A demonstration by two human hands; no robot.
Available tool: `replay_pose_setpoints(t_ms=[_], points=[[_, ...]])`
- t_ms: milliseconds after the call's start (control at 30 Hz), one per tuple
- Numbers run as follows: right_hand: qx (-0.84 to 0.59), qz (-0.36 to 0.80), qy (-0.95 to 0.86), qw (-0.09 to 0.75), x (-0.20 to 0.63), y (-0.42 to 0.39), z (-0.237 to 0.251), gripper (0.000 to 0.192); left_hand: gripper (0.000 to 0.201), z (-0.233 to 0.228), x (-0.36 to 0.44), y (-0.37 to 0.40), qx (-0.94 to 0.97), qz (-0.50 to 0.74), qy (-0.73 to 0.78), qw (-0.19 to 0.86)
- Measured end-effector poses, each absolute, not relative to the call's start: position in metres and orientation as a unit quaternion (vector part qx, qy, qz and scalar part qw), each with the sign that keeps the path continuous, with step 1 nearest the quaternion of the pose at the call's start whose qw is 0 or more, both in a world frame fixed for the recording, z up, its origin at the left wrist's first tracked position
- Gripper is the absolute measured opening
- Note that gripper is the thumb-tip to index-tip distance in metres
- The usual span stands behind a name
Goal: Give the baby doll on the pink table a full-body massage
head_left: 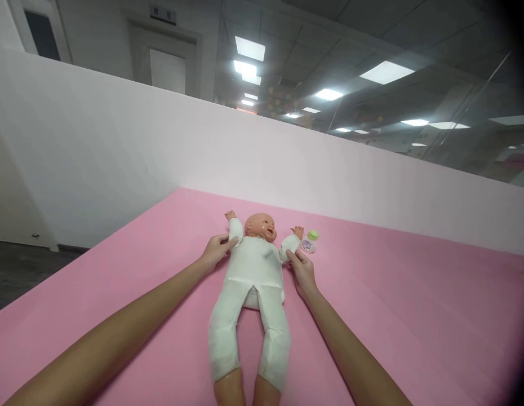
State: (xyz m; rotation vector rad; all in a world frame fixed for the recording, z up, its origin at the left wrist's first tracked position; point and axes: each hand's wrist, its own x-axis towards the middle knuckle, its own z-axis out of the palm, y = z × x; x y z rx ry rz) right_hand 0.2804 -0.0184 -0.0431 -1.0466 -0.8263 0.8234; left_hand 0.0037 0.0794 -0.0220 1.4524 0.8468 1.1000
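Observation:
A baby doll with a white cloth body lies on its back on the pink table, its head toward the wall and its feet toward me. Both its arms are raised beside its head. My left hand is closed on the doll's arm at the left, thumb on top of the white cloth. At the right, my right hand pinches the doll's other arm near the elbow. Just beyond that arm stands a small clear bottle with a green cap and a printed label.
The pink table reaches far to the right. Behind it runs a low white wall, with glass and ceiling lights above. A white door or cabinet panel and dark floor show at the left.

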Motion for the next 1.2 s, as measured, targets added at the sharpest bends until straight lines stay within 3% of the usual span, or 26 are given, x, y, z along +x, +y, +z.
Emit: replay_pose_setpoints(t_ms=[300, 667, 867, 1033, 1200], points=[[-0.473, 0.365, -0.388, 0.702, 0.283, -0.017, -0.047, 0.032, 0.05, -0.021, 0.005, 0.078, 0.615, 0.47, 0.341, 0.534], [-0.47, 0.367, -0.39, 0.702, 0.282, -0.018, -0.046, 0.033, 0.034, -0.015, 0.009, 0.073, 0.591, 0.488, 0.347, 0.54], [-0.474, 0.369, -0.393, 0.696, 0.28, -0.02, -0.044, 0.032, 0.036, -0.017, 0.007, 0.074, 0.604, 0.487, 0.324, 0.542], [-0.475, 0.366, -0.393, 0.697, 0.279, -0.021, -0.041, 0.033, 0.056, -0.022, 0.005, 0.078, 0.583, 0.508, 0.338, 0.536], [-0.48, 0.363, -0.392, 0.696, 0.279, -0.021, -0.04, 0.032, 0.052, -0.025, 0.005, 0.081, 0.593, 0.5, 0.354, 0.522]])
